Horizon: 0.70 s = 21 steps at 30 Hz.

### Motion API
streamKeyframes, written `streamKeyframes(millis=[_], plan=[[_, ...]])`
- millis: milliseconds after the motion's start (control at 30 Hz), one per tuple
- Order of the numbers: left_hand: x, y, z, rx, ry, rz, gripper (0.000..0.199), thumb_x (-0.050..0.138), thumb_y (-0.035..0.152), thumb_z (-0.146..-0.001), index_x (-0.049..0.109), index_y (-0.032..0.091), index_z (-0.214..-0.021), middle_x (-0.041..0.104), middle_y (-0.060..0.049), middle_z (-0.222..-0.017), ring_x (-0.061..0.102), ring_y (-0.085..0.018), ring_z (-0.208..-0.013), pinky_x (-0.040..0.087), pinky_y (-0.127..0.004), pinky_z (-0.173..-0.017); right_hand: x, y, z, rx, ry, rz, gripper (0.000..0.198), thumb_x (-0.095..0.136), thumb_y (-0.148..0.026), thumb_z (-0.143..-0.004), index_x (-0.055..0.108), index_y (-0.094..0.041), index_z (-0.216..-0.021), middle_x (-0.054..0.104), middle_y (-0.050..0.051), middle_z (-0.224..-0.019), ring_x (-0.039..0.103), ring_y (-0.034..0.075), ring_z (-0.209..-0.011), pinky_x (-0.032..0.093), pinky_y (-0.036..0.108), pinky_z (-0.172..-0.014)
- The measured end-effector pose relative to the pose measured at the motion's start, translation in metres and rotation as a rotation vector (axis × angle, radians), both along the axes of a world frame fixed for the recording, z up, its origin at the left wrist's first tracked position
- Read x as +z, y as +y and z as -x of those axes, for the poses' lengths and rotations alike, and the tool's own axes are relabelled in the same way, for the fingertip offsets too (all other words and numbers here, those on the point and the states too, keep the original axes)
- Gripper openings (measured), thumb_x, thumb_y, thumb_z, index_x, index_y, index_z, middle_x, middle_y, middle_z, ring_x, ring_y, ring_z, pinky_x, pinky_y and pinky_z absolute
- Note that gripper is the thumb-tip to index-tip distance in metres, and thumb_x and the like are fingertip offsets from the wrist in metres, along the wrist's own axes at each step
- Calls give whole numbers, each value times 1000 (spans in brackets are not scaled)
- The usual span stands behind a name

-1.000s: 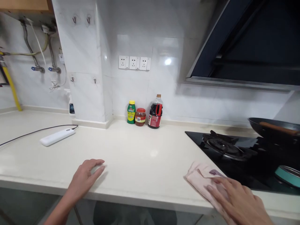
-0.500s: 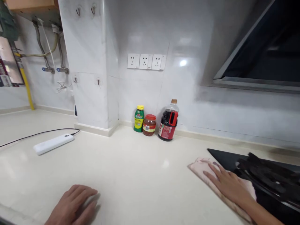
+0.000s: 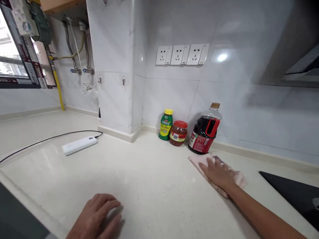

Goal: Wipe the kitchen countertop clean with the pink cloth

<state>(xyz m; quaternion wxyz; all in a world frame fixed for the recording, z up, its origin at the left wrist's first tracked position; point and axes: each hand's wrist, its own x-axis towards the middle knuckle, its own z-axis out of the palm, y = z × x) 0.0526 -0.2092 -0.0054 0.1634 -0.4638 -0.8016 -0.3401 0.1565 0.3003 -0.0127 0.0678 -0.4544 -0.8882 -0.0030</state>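
Observation:
My right hand (image 3: pixel 219 174) lies flat on a pale pink cloth (image 3: pixel 200 160), fingers spread, pressing it against the light countertop (image 3: pixel 149 186). Just behind the cloth stands a large bottle of dark sauce (image 3: pixel 203 132) with a red handle and brown cap. Beside that bottle are a red-lidded jar (image 3: pixel 178 133) and a green squeeze bottle (image 3: pixel 165 125) with a yellow cap. My left hand (image 3: pixel 97 214) rests near the counter's front, fingers loosely bent and apart, holding nothing.
At the left, a white elongated device (image 3: pixel 79 145) lies on the counter with a black cable (image 3: pixel 50 136) attached. The black cooktop (image 3: pixel 291 191) begins at the right. A wall column (image 3: pixel 114 109) juts out behind, and wall sockets (image 3: pixel 183 54) sit above the bottles.
My right hand and the cloth have moved from the cooktop's edge leftward and back, close to the sauce bottle. The view has turned right. My left hand still rests on the counter.

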Motion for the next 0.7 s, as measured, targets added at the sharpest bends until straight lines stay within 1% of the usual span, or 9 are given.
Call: streamKeyframes(millis=[100,233,333,400,467,533,600,700], plan=[[0,0,-1,-5,15,3,21,59,34,-96,67,33,-115,69,-5,-113,67,-23,-100,61,-34,-79,3,-52,27,97,-59,23,79,19,-67,-99,29,-19,-160,21,19,-164,20,50,-146,16,68,-115],[4,0,-3,-5,57,-65,19,57,28,-96,65,30,-113,68,-7,-112,67,-23,-100,61,-37,-81,15,-126,71,249,-75,44,76,23,-65,-102,27,-18,-161,16,18,-166,14,49,-149,15,65,-117],[6,-1,-4,16,78,-99,17,59,25,-95,66,28,-110,67,-8,-111,67,-23,-101,60,-38,-84,26,-190,100,412,-75,65,74,26,-64,-103,26,-19,-162,15,18,-166,13,47,-150,14,63,-118],[6,-2,-5,35,87,-131,17,61,24,-94,66,27,-110,67,-8,-112,66,-23,-105,60,-40,-87,32,-234,110,536,-77,79,75,28,-66,-103,26,-20,-162,15,18,-167,12,45,-151,12,62,-119],[5,-3,-4,55,94,-180,20,62,22,-93,66,26,-112,67,-9,-114,65,-24,-108,59,-42,-91,35,-275,108,653,-81,91,75,30,-67,-103,25,-21,-163,13,16,-167,9,44,-152,10,62,-120],[3,-4,-4,73,91,-215,25,62,22,-93,65,26,-117,66,-9,-117,63,-25,-113,58,-44,-94,36,-306,97,747,-87,101,74,31,-66,-104,24,-23,-163,12,15,-168,6,42,-152,9,60,-121],[2,-5,-4,83,83,-234,26,61,23,-94,65,26,-119,65,-10,-121,61,-26,-118,56,-45,-97,34,-328,78,837,-81,112,71,32,-63,-105,23,-24,-163,11,14,-168,3,40,-153,8,59,-122],[3,-7,-7,70,76,-209,28,59,23,-94,65,25,-121,63,-11,-128,58,-26,-124,53,-47,-102,29,-343,46,941,-41,146,69,34,-61,-105,26,-24,-163,10,11,-168,-1,38,-154,6,59,-123]])
